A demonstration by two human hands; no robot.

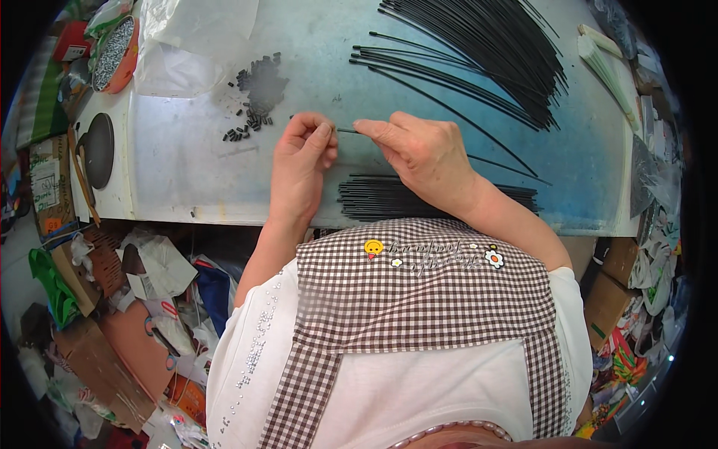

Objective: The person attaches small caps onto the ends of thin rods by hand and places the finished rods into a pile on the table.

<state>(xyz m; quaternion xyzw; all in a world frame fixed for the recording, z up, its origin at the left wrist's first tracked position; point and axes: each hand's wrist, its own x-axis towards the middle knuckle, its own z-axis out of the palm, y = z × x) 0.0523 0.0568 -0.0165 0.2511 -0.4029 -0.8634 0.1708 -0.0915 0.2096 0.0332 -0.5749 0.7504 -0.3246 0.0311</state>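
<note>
My right hand (426, 146) pinches a thin black rod (346, 131) close to its left end, and the rod's tail seems to come out past the wrist. Facing it, my left hand (307, 146) is closed, thumb against forefinger, right at the rod's tip; whatever those fingers hold is hidden. Left of this hand lies a scattered pile of small black caps (262, 90). Below the right hand, along the near table edge, rests a bundle of black rods (374, 198). Several rods with thicker left ends (449, 78) lie beyond it, beside a large fanned stack (486, 45).
The pale table (194, 179) carries a clear plastic bag (179, 52) and an orange bowl of small grey pieces (116, 56) at the far left. A dark round disc (99, 151) sits by the left edge. Pale green strips (606, 78) lie far right. Cardboard and bags (112, 359) crowd the lower left.
</note>
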